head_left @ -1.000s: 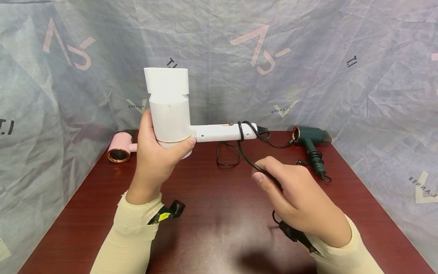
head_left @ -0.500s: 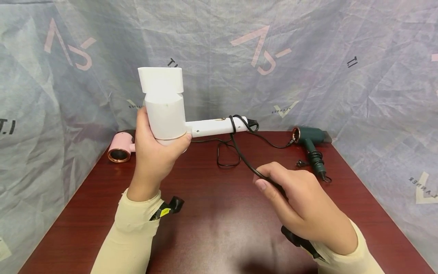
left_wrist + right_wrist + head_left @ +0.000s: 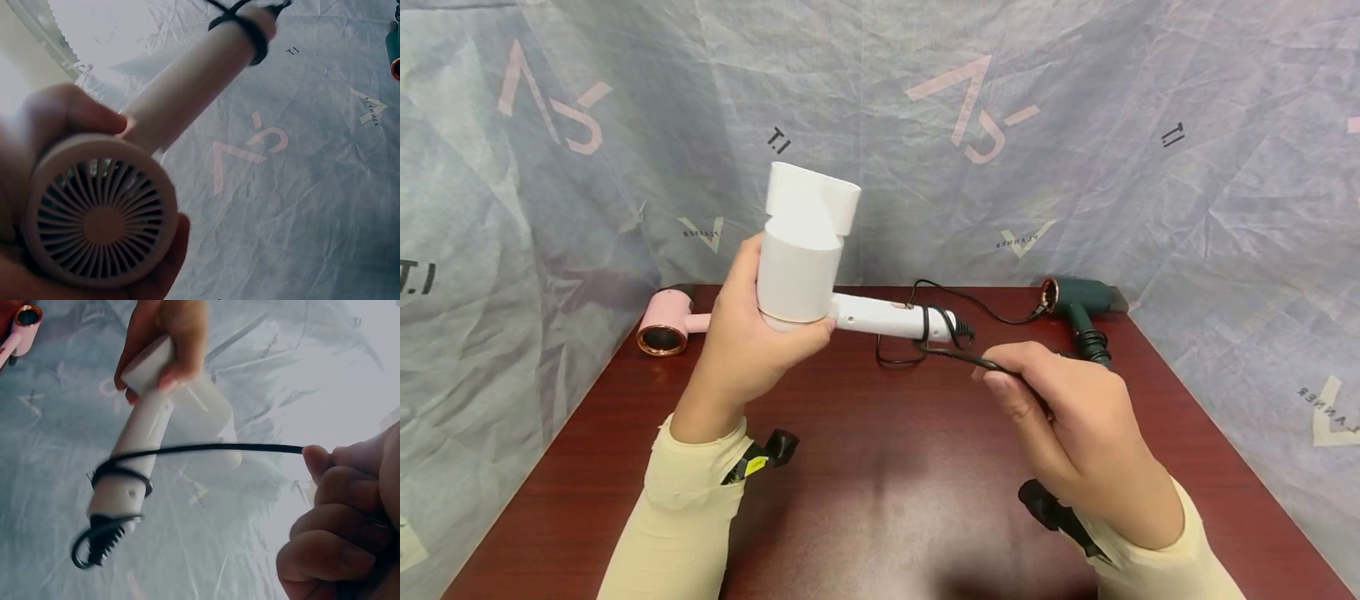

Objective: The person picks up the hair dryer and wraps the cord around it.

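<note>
White hair dryer (image 3: 800, 279), held in the left grip (image 3: 745, 342), has just tipped its handle (image 3: 880, 317) downward; the right grip (image 3: 1071, 408) pinches the taut cord (image 3: 231, 447), apparently keeping it snugly wound.

Dark red-brown table (image 3: 850, 467), faint wood grain, pale glare toward near middle. Grey fabric backdrop (image 3: 865, 67), creased, standing along far, left and right sides. Printed on it: large pink figures (image 3: 970, 100), small black letters (image 3: 1172, 133), pale V marks (image 3: 1018, 242) with mirrored lettering, PLANNER.

Far left: pink hair dryer (image 3: 666, 312), copper-rimmed dark opening facing near; handle runs right, its end hidden.

Far right: dark green hair dryer (image 3: 1084, 296), copper-rimmed end to left, nozzle to right, handle slanting nearer; black cord (image 3: 1093, 340) wound round it, lowest part hidden.

Between dryers, on far table: thin black cable (image 3: 957, 290), right end near green dryer's copper rim.
</note>
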A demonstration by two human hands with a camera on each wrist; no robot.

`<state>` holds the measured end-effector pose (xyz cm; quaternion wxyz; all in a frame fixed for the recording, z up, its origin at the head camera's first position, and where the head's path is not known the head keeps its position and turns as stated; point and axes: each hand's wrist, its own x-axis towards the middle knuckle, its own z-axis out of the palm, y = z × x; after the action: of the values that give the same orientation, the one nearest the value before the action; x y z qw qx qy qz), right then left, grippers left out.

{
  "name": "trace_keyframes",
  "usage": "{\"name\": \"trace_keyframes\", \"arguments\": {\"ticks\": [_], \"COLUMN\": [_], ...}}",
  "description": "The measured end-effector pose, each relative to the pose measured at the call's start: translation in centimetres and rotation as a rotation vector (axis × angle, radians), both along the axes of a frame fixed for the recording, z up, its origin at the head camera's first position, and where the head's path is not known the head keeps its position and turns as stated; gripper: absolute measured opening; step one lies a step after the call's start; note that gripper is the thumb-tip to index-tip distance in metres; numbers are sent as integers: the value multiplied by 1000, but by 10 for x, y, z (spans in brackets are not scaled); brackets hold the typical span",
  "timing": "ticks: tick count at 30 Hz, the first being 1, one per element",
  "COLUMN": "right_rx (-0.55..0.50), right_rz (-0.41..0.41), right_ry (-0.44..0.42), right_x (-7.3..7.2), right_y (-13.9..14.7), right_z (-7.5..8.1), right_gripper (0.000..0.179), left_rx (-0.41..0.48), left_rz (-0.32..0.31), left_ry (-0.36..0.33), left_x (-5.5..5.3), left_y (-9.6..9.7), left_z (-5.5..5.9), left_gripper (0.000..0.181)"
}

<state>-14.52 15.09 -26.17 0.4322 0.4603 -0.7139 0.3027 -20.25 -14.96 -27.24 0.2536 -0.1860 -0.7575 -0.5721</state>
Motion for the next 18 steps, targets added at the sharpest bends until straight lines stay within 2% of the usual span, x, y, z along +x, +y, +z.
{"name": "trace_keyframes", "arguments": {"ticks": [7, 13, 18], "right_rx": [-114, -185, -212], "right_rz": [-65, -90, -112], "right_ry": [24, 32, 30], "right_x": [-10, -17, -22], "right_y": [3, 4, 5], "right_z": [3, 7, 7], "right_gripper": [40, 42, 42], "left_rx": [-80, -160, -182], "left_rz": [-106, -140, -187], "left_ry": [-56, -44, -7], "left_x": [3, 5, 6], "left_y": [1, 0, 0], "left_z": [0, 0, -1], "left_gripper": [88, 93, 92]}}
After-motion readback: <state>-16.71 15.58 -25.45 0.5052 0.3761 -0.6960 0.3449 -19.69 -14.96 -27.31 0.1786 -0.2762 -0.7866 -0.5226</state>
